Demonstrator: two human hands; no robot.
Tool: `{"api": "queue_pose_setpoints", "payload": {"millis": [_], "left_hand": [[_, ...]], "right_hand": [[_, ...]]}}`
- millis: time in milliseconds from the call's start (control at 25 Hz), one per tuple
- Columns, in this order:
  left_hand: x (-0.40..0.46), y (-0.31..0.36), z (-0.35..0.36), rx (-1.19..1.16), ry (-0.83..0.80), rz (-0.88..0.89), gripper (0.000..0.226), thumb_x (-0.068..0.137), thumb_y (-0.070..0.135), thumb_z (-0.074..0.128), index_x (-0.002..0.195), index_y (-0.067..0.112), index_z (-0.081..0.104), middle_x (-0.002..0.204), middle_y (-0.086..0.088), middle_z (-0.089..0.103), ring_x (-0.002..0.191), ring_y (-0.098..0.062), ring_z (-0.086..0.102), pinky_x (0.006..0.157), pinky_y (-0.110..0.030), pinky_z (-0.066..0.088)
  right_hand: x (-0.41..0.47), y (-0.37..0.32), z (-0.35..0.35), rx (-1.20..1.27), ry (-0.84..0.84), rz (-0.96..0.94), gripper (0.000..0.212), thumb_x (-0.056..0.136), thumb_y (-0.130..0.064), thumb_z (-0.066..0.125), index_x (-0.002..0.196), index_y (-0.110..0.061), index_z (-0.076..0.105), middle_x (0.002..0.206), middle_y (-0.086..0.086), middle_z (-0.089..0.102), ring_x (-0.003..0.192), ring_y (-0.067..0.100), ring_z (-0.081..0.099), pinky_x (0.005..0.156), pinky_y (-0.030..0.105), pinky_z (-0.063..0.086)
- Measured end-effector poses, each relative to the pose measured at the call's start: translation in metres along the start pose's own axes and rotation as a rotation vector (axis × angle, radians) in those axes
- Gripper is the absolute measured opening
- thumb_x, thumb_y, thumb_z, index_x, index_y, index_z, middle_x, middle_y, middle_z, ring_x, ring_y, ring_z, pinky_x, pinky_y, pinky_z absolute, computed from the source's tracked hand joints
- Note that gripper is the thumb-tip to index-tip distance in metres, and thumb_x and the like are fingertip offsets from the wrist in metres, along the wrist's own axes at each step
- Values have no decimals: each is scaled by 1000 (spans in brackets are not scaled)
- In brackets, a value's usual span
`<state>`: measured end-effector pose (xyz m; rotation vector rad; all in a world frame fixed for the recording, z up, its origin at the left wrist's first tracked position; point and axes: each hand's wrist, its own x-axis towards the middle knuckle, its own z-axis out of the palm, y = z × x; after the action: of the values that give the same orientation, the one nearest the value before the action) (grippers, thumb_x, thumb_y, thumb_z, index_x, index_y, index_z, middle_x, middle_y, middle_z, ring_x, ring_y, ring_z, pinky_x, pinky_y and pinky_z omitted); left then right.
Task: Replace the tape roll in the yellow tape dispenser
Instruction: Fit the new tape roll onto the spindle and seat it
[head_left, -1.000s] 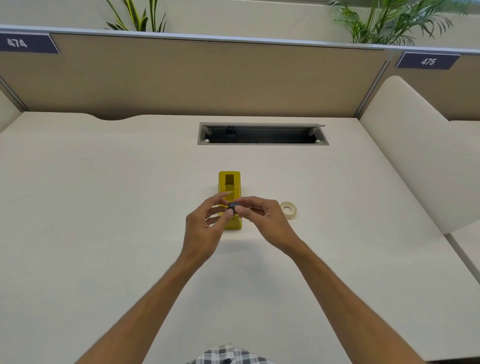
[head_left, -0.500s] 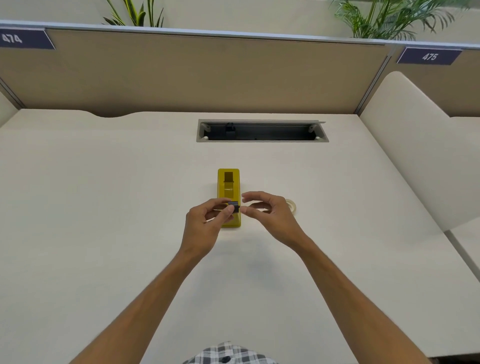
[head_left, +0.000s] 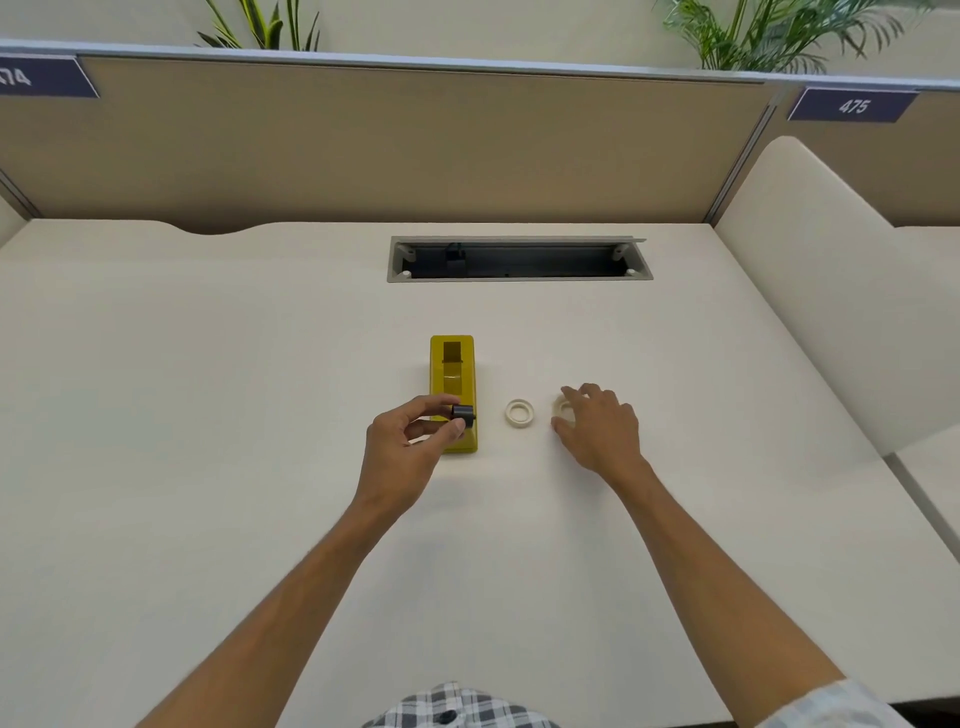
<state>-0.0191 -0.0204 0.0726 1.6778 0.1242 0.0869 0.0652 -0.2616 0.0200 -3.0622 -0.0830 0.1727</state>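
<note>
Yellow tape dispenser (head_left: 453, 384) at frame centre, lying lengthwise up the pale desk (head_left: 208, 415), roll cradle bare. Left hand (head_left: 410, 441) just below and left of the dispenser's near end, curled, thumb and forefinger pinched on a small black spool hub (head_left: 463, 414) held over that near end; remaining fingers tucked loosely under. Flat on the desk right of the dispenser, apart from it, a white tape ring (head_left: 519, 413), thin-walled with a wide hole. Further right, a second pale tape roll (head_left: 562, 406), mostly hidden under the fingertips of the right hand (head_left: 597, 428). Right hand palm down, fingers spread and bent over that roll, thumb at its lower edge; touching it, though a firm grasp cannot be told. In the upper middle of the frame, a grey-rimmed open cable slot (head_left: 519, 259) sunk in the desk. Across the top, a tan partition (head_left: 415, 145) with a blue label reading 475 (head_left: 852, 105) at upper right and another blue label (head_left: 36, 78) cut off at upper left. Green plant fronds (head_left: 769, 36) above the partition. Checked shirt (head_left: 457, 709) at the bottom edge.
</note>
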Motion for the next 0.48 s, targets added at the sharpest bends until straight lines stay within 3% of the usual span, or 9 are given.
{"api": "queue_pose_setpoints", "payload": {"millis": [160,320,480], "left_hand": [[0,0,-2,2,6,-5,22,83,12,71,102,23,72,96,5,75,85,-17,73,87,-35,56],[1,0,-3,13,14,-5,22,83,11,71,102,23,72,97,4,75,86,-15,73,87,-33,55],[1,1,-1,1,6,1,23,82,10,72,102,23,72,98,6,76,87,-13,73,81,-22,54]], "right_hand": [[-1,1,-3,174,47,21,46,93,-39,55,135,-22,50,131,6,55,114,29,55,87,38,45],[-15,-8,-9,683,142,45,41,84,-40,67,122,-26,60,112,-4,65,97,18,64,84,33,50],[-32,-25,-25,1112,84,-13,36,78,-31,78,112,-29,65,104,-15,70,91,-1,67,74,12,50]]}}
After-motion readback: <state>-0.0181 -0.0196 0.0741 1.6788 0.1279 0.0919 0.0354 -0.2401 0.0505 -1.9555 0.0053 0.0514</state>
